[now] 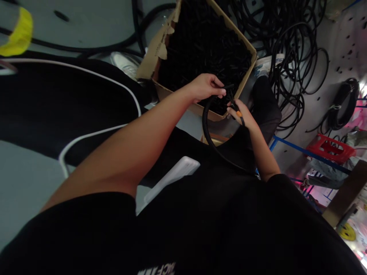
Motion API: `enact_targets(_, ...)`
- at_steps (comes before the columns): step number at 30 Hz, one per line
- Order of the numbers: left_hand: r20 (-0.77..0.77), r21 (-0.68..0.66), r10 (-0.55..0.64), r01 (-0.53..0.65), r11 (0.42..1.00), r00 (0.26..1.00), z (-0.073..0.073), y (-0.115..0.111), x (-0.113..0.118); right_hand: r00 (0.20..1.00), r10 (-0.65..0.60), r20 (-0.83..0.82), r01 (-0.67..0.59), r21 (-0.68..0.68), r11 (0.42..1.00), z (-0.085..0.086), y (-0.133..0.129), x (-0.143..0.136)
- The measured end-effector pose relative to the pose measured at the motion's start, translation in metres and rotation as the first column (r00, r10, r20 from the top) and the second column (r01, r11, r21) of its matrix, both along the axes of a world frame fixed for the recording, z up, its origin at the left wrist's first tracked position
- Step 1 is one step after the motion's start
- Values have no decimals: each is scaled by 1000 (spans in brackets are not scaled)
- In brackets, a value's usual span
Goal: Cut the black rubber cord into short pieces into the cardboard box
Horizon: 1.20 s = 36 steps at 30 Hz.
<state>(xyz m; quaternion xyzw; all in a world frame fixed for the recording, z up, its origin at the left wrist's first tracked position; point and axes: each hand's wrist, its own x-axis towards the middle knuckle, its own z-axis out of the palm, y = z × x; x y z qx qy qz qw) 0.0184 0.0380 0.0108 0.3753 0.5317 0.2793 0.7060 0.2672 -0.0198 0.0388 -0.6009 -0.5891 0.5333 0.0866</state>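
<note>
Black shirt [212,214] nearest me: white lettering [166,269] at six o'clock, perhaps "ACF", partly cut off. At one o'clock, over the open box [153,53], my left hand [205,88] pinches the black tube [205,121] near its end; best kept steady. At two o'clock, my right hand [243,114] grips a dark, orange-marked tool [239,114], its tip best angled clear of my left fingers.

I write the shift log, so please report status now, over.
Left hand pinching black tube over carton; right hand gripping orange-marked tool; possible snag, white cable by left forearm.
</note>
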Motion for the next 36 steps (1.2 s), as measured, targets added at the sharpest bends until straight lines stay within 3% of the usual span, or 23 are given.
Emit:
enact_targets(4,17,30,-28,28,999,999,6,0,1,1000,20,13,-20,-7,1000,2,14,1)
enact_targets(11,11,-31,-12,13,999,1000,12,-1,4,996,-91,10,91,-40,995,4,21,0)
enact_targets(20,-58,60,-33,36,998,998,9,-1,6,997,19,77,-26,80,996,12,40,-8)
enact_targets(29,-317,343,-74,187,921,946,-12,7,-7,995,87,51,-91,89,992,-16,66,-18)
enact_targets(31,-409,322,-92,238,916,908,-6,7,-11,991,112,75,-121,140,983,-22,68,-24)
enact_targets(36,-576,86,-247,358,930,779,22,5,-19,978,149,145,-178,212,961,-48,63,-33)
